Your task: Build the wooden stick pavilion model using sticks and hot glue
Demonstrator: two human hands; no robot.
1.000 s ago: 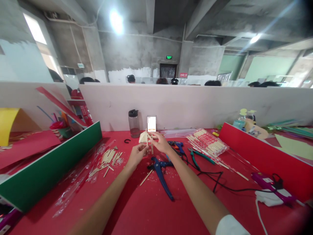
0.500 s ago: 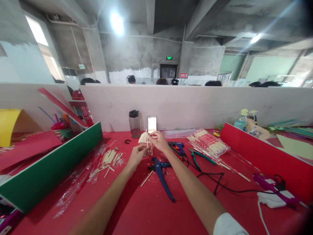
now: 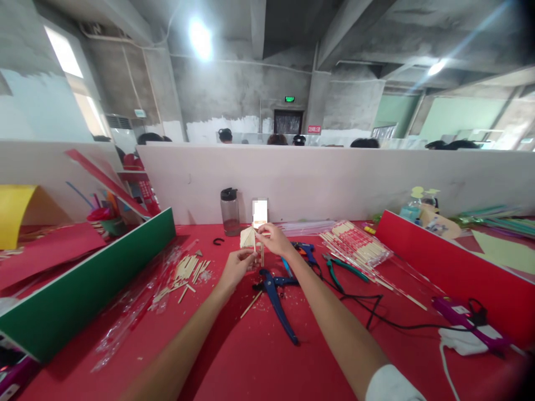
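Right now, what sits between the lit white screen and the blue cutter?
In the head view: the stick model, held by the left hand and right hand.

Surface (image 3: 254,367) evenly lit; ceiling (image 3: 292,30) dim grey. Left ceiling lamp (image 3: 200,39) burnt to white, haloed; pale diagonal flare crosses right lamp (image 3: 437,66). Window (image 3: 62,50) overexposed. Phone screen (image 3: 261,213) blown white. Soft shadow beside left forearm (image 3: 186,334). Glints on plastic wrap (image 3: 125,317). Wide-angle stretch at edges; right corners dark, blurred. Stick model (image 3: 247,238) detail soft.
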